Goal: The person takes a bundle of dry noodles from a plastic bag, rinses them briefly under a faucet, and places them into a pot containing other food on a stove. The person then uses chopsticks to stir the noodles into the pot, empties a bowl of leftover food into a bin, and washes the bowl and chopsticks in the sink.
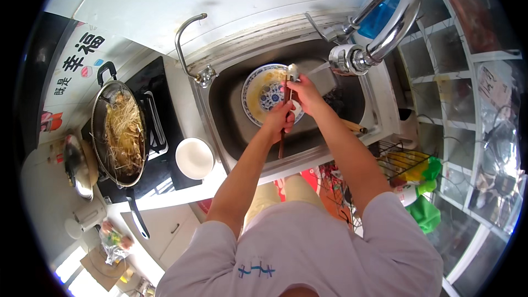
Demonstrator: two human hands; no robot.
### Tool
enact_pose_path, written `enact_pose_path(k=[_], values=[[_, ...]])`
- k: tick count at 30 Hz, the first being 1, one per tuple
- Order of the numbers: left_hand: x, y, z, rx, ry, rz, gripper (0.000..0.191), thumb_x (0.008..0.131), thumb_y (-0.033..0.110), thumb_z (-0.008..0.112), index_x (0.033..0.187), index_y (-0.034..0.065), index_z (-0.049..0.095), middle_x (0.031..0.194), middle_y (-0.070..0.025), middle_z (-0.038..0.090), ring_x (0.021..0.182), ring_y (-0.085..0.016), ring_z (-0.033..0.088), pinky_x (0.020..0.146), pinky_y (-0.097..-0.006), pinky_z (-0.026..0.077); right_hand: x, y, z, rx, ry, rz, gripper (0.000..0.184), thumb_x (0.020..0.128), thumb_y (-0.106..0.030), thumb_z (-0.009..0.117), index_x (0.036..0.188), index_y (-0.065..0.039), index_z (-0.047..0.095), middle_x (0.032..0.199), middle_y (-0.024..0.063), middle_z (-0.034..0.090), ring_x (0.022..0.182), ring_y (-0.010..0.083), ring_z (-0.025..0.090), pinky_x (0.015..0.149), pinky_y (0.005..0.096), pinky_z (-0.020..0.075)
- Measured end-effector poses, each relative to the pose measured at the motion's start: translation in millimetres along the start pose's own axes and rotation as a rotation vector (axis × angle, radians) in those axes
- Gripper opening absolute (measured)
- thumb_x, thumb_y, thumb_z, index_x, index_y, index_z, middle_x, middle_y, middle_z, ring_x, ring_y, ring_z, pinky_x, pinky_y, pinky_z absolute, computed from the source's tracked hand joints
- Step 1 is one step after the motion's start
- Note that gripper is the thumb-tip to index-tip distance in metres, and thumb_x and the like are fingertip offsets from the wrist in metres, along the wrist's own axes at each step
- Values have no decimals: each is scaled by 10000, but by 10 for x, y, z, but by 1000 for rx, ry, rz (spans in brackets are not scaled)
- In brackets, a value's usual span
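Note:
My left hand is closed around the lower part of brown chopsticks above the sink. At their upper part, the fingers of my right hand are closed on them. A small whitish lump, too small to identify, shows at the tips by my right fingers. Beneath both hands a blue-and-white patterned porcelain bowl rests in the stainless steel sink, with yellowish residue on its inside. Water sprays from the chrome faucet head toward my right hand.
A smaller curved faucet rises at the sink's left corner. Left of the sink stand a white bowl and a frying pan of stringy, yellowish food on the black cooktop. A wooden handle lies over the sink's right side.

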State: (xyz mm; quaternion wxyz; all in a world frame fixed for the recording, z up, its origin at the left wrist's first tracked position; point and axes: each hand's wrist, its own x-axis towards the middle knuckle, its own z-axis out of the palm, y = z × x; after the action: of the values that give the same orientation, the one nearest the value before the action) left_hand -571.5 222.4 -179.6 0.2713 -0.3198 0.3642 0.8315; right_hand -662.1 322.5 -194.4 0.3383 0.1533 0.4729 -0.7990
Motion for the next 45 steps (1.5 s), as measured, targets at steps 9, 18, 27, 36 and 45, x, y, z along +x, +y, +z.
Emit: enact_pose_path(k=[9,18,27,36,45], values=[[269,-8,136,196,-111,84,171,930,272,447,903,104,469,602,6,495,466,-95,425,426,-238,370,159,-401,-182,-1106,375,-219,286,906,-267,490,1071,-47,567,880,79,627,825,223,598,717,342,476],[592,265,30,66,-204,186,127,898,128,489,1019,91,499,881,-53,603,703,-152,574,624,-263,482,255,-356,-61,-372,-21,-162,254,868,-154,519,1066,-3,572,961,66,619,857,145,574,764,270,449],[706,407,291,288,-272,177,120,901,201,521,893,82,523,714,-6,546,577,-73,467,498,-209,370,123,-561,-530,-643,-10,-172,341,925,-286,464,1107,-2,518,936,57,602,808,134,551,672,260,437],[622,348,-18,340,-497,193,207,911,151,493,1088,45,516,914,-75,607,828,-167,581,753,-270,444,-84,-703,-2,-586,-92,-218,299,901,-234,508,1096,-8,528,914,69,625,687,112,555,577,247,460],[579,586,317,450,-412,322,287,842,159,551,1075,-2,504,927,-116,637,760,-211,642,622,-296,480,-229,-821,400,-393,-117,-203,339,859,-269,575,1098,-33,529,1002,88,594,841,148,567,612,263,471]])
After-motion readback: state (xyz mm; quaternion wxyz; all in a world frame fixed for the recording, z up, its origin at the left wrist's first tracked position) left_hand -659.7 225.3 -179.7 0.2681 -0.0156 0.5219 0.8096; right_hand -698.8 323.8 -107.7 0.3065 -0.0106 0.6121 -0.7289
